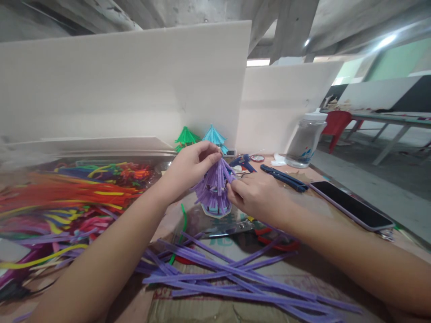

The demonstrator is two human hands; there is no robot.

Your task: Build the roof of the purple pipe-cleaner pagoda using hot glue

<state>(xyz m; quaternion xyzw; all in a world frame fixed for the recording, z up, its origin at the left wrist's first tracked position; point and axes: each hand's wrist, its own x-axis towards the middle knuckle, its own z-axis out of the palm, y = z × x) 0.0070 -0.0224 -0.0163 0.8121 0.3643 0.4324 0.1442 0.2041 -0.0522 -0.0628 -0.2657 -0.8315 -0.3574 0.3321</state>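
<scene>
A purple tiered model (215,190) made of pipe cleaners stands upright on a pale base at the middle of the table. My left hand (198,163) pinches the tip of its pointed top from above. At the right side of its upper roof, my right hand (254,195) has its fingers closed on a purple strand end. Long purple pipe cleaners (232,273) lie crossed on cardboard in front. Behind the model are a green roofed piece (186,137) and a light blue one (213,136).
Colourful pipe cleaners (74,193) are heaped at the left. On the right lie a glue gun (245,162), a dark blue cutter (284,177) and a phone (350,204), with a water bottle (305,139) behind. Red-handled scissors (278,241) lie near my right forearm.
</scene>
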